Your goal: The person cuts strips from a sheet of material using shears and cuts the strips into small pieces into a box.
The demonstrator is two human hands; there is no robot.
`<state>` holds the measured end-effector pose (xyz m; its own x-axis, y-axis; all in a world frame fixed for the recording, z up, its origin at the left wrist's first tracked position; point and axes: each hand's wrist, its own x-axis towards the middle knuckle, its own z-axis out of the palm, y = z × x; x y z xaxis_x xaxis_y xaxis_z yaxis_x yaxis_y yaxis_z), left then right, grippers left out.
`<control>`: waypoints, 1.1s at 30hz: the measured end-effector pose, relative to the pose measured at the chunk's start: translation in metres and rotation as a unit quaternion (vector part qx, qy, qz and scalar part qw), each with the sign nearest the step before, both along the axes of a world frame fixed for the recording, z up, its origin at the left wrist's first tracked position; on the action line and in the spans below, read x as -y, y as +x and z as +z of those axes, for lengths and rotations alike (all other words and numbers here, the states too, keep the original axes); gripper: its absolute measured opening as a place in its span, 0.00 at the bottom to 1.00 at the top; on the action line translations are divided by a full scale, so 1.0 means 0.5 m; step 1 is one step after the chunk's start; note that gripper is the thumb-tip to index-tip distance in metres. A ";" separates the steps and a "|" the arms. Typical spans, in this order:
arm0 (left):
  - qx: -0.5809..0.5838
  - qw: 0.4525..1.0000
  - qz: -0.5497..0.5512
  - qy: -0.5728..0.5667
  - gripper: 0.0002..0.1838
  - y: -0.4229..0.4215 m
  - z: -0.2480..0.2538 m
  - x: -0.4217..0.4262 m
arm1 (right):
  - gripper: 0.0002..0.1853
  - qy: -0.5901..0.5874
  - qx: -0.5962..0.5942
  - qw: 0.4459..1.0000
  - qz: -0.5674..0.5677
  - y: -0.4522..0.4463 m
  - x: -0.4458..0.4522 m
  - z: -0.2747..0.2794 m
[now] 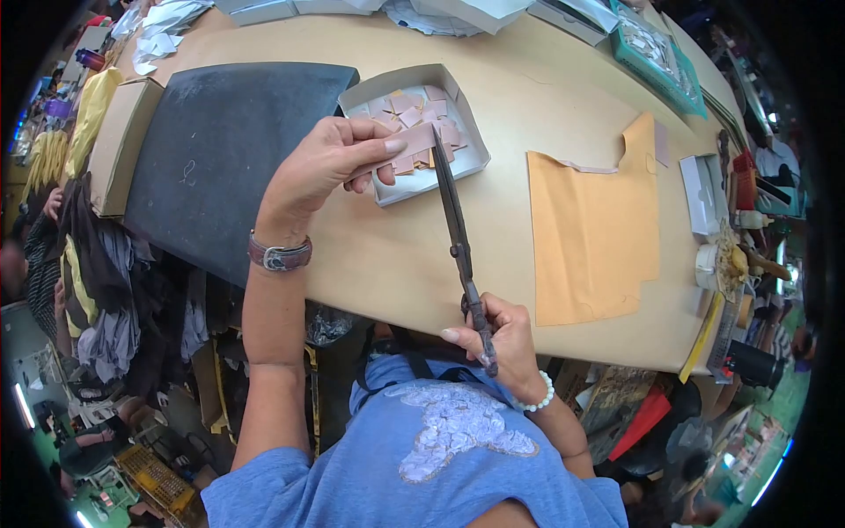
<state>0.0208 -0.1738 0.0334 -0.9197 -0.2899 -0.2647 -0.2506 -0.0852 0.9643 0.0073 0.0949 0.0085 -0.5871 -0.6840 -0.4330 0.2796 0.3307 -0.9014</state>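
My left hand (330, 158) pinches a short pinkish strip (417, 142), perhaps leather, between thumb and fingers above a shallow white box (473, 141). Inside the box lie several small cut pieces (409, 113), pink on one face and yellow-orange on others. In my right hand (506, 339) are long dark scissors (454, 216), gripped by the handles, their blades pointing away from me. The blade tips meet the strip's right end; how far apart the blades are is hard to see.
A yellow-orange sheet (594, 238) with a cut-out upper edge lies to the right. On the left is a black board (233, 150) beside a cardboard box (128, 145). A green basket (656, 57) stands at the back right; a small white box (701, 194) and tools line the right edge.
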 end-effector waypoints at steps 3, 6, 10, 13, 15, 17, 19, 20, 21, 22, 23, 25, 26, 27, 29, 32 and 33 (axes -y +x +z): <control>-0.005 1.000 -0.004 0.011 0.12 -0.001 -0.005 0.003 | 0.22 -0.025 -0.022 0.999 0.022 -0.005 -0.006 -0.008; -0.011 1.000 -0.009 0.027 0.12 -0.005 -0.004 -0.001 | 0.22 -0.037 -0.063 0.996 0.044 -0.009 0.004 -0.003; -0.016 1.000 -0.006 0.020 0.11 -0.006 -0.001 -0.005 | 0.21 -0.027 -0.070 0.996 0.046 -0.009 0.015 0.000; -0.010 1.000 -0.004 0.006 0.11 -0.007 0.000 -0.005 | 0.20 -0.026 -0.057 0.997 0.041 -0.009 0.019 0.004; -0.011 1.000 -0.003 0.003 0.11 -0.007 -0.001 -0.005 | 0.20 -0.026 -0.053 0.997 0.039 -0.008 0.021 0.004; -0.009 1.000 0.000 0.000 0.11 -0.007 0.001 -0.009 | 0.20 -0.028 -0.049 0.998 0.036 -0.008 0.022 0.002; -0.009 1.000 -0.003 -0.003 0.12 -0.007 -0.001 -0.009 | 0.20 -0.029 -0.046 0.998 0.034 -0.007 0.022 -0.003; -0.009 1.000 -0.008 -0.004 0.12 -0.008 -0.004 -0.007 | 0.20 -0.030 -0.045 0.998 0.033 -0.007 0.022 -0.004; -0.010 1.000 -0.012 -0.005 0.13 -0.009 -0.006 -0.006 | 0.20 -0.028 -0.047 0.998 0.035 -0.007 0.022 -0.005; -0.010 1.000 -0.010 -0.006 0.13 -0.009 -0.007 -0.007 | 0.20 -0.026 -0.050 0.998 0.037 -0.007 0.022 -0.005; -0.011 1.000 -0.009 -0.007 0.13 -0.010 -0.007 -0.007 | 0.20 -0.024 -0.052 0.998 0.038 -0.007 0.022 -0.005; -0.011 1.000 -0.006 -0.008 0.13 -0.011 -0.008 -0.008 | 0.19 -0.030 -0.053 0.998 0.032 -0.006 0.025 -0.002; -0.011 1.000 -0.004 -0.009 0.13 -0.011 -0.008 -0.009 | 0.18 -0.032 -0.054 0.998 0.028 -0.006 0.026 -0.002; -0.012 1.000 -0.002 -0.009 0.13 -0.011 -0.007 -0.009 | 0.18 -0.029 -0.052 0.998 0.025 -0.004 0.026 -0.004; -0.012 1.000 -0.003 -0.002 0.13 -0.010 -0.004 -0.008 | 0.18 -0.023 -0.047 0.998 0.017 0.000 0.025 -0.012; -0.016 1.000 -0.007 0.010 0.13 -0.009 -0.002 -0.006 | 0.19 -0.011 -0.070 0.997 0.025 0.002 0.024 -0.017; -0.017 1.000 -0.008 0.014 0.13 -0.008 -0.002 -0.005 | 0.19 -0.008 -0.086 0.996 0.030 0.001 0.024 -0.016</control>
<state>0.0166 -0.1715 0.0323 -0.9328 -0.2687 -0.2404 -0.2184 -0.1094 0.9697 0.0080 0.0831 0.0003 -0.6097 -0.7260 -0.3181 0.1014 0.3266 -0.9397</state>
